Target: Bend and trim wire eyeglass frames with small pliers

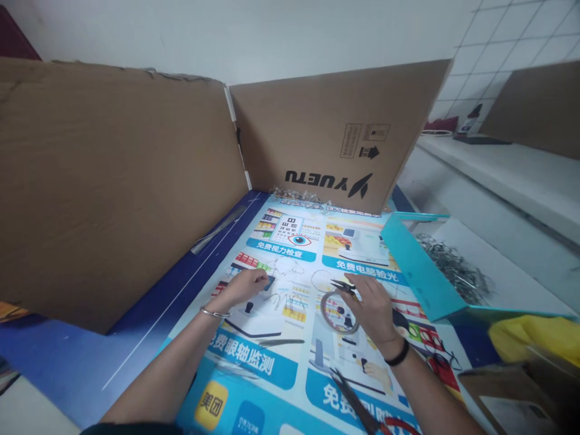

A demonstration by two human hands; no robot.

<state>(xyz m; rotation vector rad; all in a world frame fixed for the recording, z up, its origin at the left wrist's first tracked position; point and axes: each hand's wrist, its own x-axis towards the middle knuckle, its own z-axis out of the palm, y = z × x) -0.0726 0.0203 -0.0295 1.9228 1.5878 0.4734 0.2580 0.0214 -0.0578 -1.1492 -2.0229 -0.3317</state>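
Seen from the head camera, two big cardboard walls [317,121] are stood up at the back of the table, in front of a pale room wall [290,36]. They are joined at a corner, perhaps so that small bits are stopped from flying off. On the table a blue printed sheet [267,365] is spread, maybe so that the top is not scratched.

By the right hand [362,302] a pair of pliers [343,286] is held, with the fingers wrapped around the handles and the tips pointed to the left hand [247,285]. Its fingers are curled in tight; whether a thin wire is pinched there cannot be told. The two hands are held apart, over the middle of the sheet.

Just beside the right hand a grey ring [324,317] is laid flat, where it can be reached with ease. Near the right arm, scissors [356,403] are set down (their red handles are turned toward the person, so they can be picked up fast). Off to the right, a heap of metal bits [453,269] is held in by a turquoise box [414,278].
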